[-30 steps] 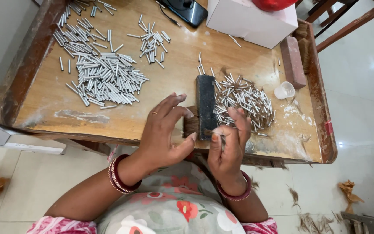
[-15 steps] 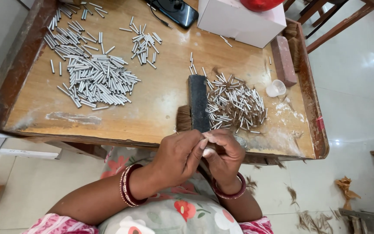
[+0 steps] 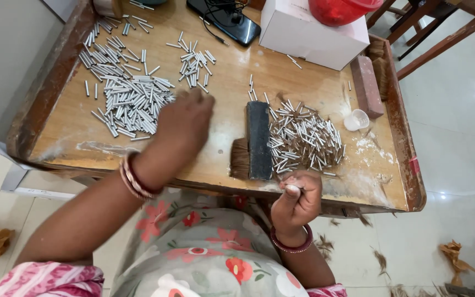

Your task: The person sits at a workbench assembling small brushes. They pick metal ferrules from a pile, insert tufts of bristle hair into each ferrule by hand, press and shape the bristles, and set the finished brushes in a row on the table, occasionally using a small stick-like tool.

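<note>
Hands, now parted: half a second ago we held both together at the table edge. Our left hand (image 3: 185, 118), blurred, grip unreadable, reaches over the left pile of silver tubes (image 3: 130, 99). Our right hand (image 3: 298, 201) stays fisted on a small white piece (image 3: 292, 188) below the brush (image 3: 257, 140).

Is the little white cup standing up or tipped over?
Tipped over: the small white cup lies on its side on the wooden table, its open mouth facing sideways.
</note>
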